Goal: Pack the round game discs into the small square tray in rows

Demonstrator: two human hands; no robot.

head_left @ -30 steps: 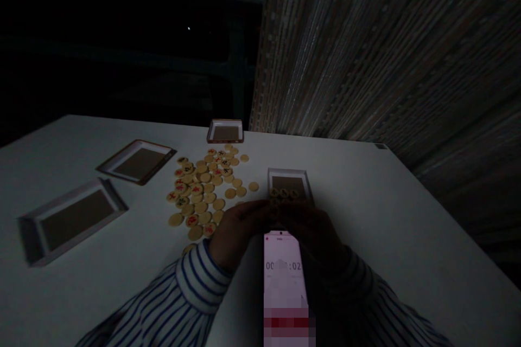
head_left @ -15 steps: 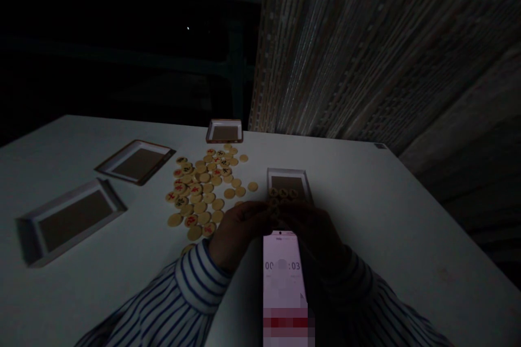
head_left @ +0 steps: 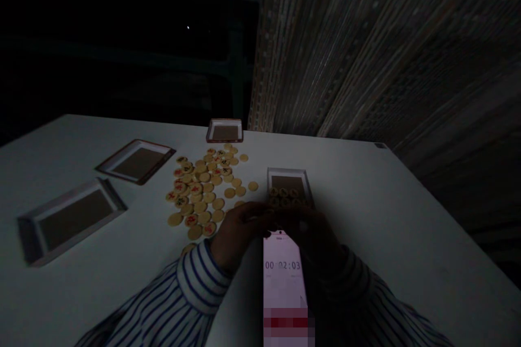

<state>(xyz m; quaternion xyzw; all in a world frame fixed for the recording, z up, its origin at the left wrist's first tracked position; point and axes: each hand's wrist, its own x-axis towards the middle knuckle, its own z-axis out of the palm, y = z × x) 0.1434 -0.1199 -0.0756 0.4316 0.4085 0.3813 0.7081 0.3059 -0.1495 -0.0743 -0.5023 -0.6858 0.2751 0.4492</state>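
My left hand (head_left: 242, 233) and my right hand (head_left: 315, 236) meet over the near end of a shallow box (head_left: 308, 184). Inside that box lie several round Chinese chess pieces (head_left: 283, 192), in rows at the part that shows. Both hands have their fingers curled inward and close together. Deep shadow hides the fingertips, and I cannot make out what is between them. Left of my hands, a loose heap of pale wooden Chinese chess pieces (head_left: 199, 207) spreads over the table, some face up with red or black characters, others blank side up.
Below my hands a lit phone (head_left: 283, 287) shows a running timer. A deeper open tray (head_left: 73, 219) and a flat box lid (head_left: 136, 162) lie at the left. Another small tray (head_left: 224, 131) stands by the far edge of the white table (head_left: 366, 200). A striped curtain (head_left: 325, 49) hangs behind.
My fingers have shifted slightly towards me over the box, and more pieces in its second row now show. The heap and the other trays stay where they were.
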